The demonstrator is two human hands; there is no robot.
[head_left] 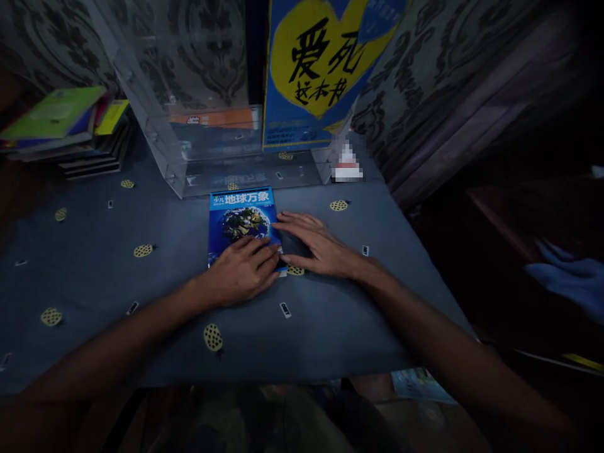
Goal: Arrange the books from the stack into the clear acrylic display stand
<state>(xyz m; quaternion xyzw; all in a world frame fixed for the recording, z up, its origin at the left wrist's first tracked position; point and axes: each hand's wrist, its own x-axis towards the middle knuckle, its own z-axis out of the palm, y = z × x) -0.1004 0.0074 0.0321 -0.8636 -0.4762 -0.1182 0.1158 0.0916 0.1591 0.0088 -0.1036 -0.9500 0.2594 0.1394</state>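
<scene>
A blue book with a picture of the Earth on its cover lies closed on the cloth-covered table. Across the lower part of its cover rests my left hand, fingers stretched out and palm down. My right hand is at the book's right edge, its fingertips at that edge and its thumb apart from the fingers. Neither hand is wrapped round anything. The lower part of the cover is partly hidden under my left hand.
Behind the book stands a clear plastic rack holding a blue and yellow book upright and an orange item. A stack of books is at the back left. Patterned curtains hang behind. Blue fabric lies off to the right.
</scene>
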